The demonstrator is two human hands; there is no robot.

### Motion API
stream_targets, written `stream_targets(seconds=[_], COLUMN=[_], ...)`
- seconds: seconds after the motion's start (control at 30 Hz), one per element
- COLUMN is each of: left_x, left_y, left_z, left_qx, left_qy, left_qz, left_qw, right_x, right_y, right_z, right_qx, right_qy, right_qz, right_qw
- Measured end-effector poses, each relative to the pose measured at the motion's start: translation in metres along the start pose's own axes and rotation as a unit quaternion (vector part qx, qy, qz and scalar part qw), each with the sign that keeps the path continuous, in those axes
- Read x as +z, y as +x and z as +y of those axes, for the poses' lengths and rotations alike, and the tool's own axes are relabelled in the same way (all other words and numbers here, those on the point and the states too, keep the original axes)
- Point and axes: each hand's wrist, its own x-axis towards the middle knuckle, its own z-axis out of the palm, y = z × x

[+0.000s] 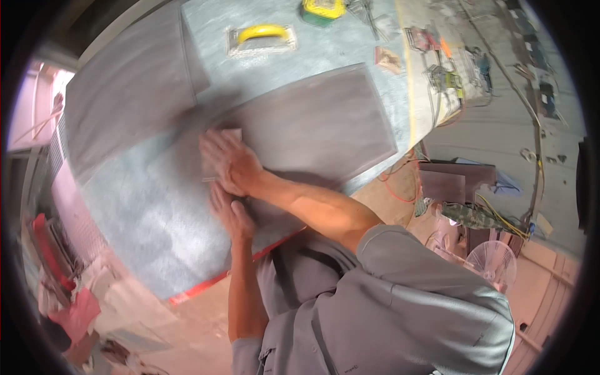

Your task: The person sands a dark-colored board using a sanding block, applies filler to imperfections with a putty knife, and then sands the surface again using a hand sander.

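My right hand lies with its fingers stretched over a thin, light-brown rectangular pad. Its palm presses the pad down onto a dark grey sheet; whether the pad is a sanding block or folded sandpaper cannot be made out. Just nearer to me, my left hand has its fingers extended and its thumb apart. Those fingertips reach the near edge of the pad, close under my right hand. Motion blurs both hands and part of the sheet. A second dark grey sheet lies at the far left.
The sheets lie on a pale blue-grey table with a red front edge. Farther back are a yellow-handled float, a yellow-and-green case and a small box. Tools and cables lie at right; a fan stands on the floor.
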Motion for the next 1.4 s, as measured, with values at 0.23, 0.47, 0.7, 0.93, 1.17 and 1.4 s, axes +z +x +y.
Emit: stream_targets(seconds=[0.23, 0.47, 0.7, 0.93, 1.17, 1.4], left_x=[-0.007, -0.012, -0.007, -0.002, -0.003, -0.004], left_y=[0.005, 0.006, 0.004, -0.01, 0.001, 0.001], left_z=[0.031, 0.036, 0.022, 0.005, 0.032, 0.016], left_qx=[0.045, 0.038, 0.005, 0.06, 0.055, 0.044], left_qy=[0.242, 0.232, 0.199, 0.11, 0.197, 0.019], left_qz=[-0.067, -0.061, -0.082, 0.027, -0.017, 0.04], left_qw=[0.967, 0.97, 0.977, 0.992, 0.979, 0.998], right_x=[-0.13, -0.151, -0.07, -0.01, -0.152, -0.045], right_y=[-0.115, -0.1, -0.046, -0.034, -0.177, -0.128], right_z=[0.276, 0.206, 0.137, 0.025, 0.263, -0.041], right_qx=[0.297, 0.137, 0.279, 0.074, 0.422, 0.172], right_qy=[-0.249, -0.118, -0.205, 0.019, -0.298, 0.033], right_qz=[0.207, -0.048, 0.079, 0.071, 0.204, 0.018], right_qw=[0.898, 0.982, 0.935, 0.995, 0.831, 0.984])
